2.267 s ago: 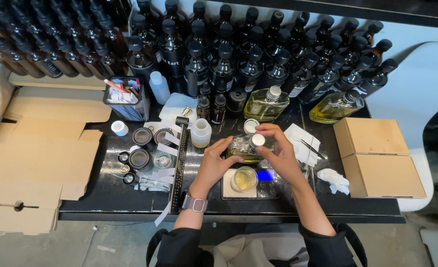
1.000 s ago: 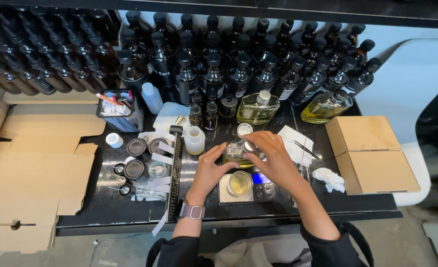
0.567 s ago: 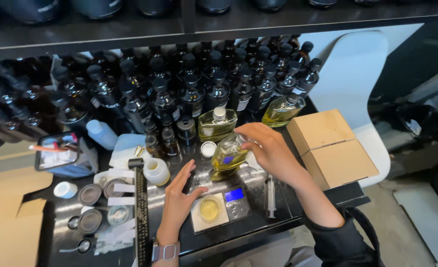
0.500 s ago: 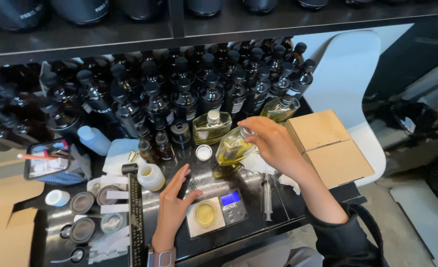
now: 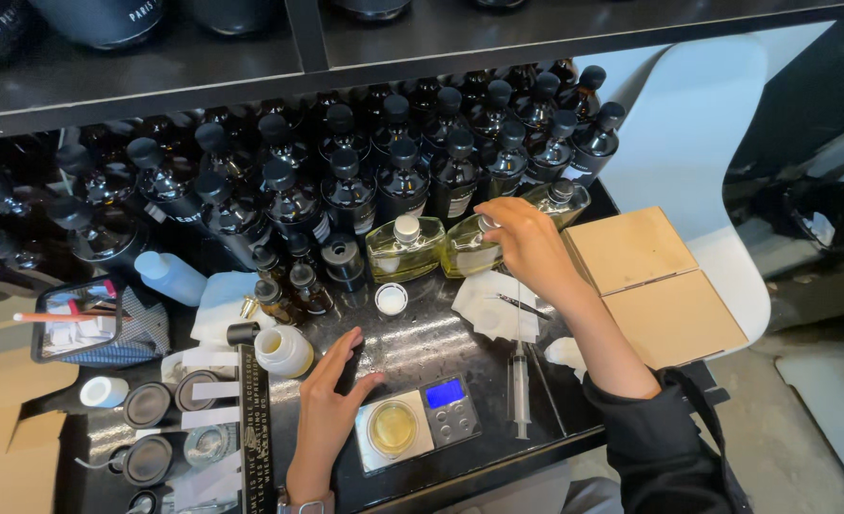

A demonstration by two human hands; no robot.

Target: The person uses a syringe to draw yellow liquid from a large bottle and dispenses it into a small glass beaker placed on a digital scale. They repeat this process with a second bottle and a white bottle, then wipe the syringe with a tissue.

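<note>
Black worktop (image 5: 422,343) under rows of dark bottles (image 5: 365,181): the right hand (image 5: 526,238) grips a clear bottle of yellow liquid (image 5: 469,249) at the far row, beside its twin. The left hand (image 5: 331,400), flat and empty, rests beside the small scale (image 5: 420,424) carrying a dish of yellow liquid (image 5: 392,428) near the front edge.

I count three clear flat bottles of yellow liquid (image 5: 405,249), two cardboard boxes (image 5: 655,286), one syringe (image 5: 519,381), one small scale (image 5: 420,433), one loose white cap (image 5: 390,299).
</note>
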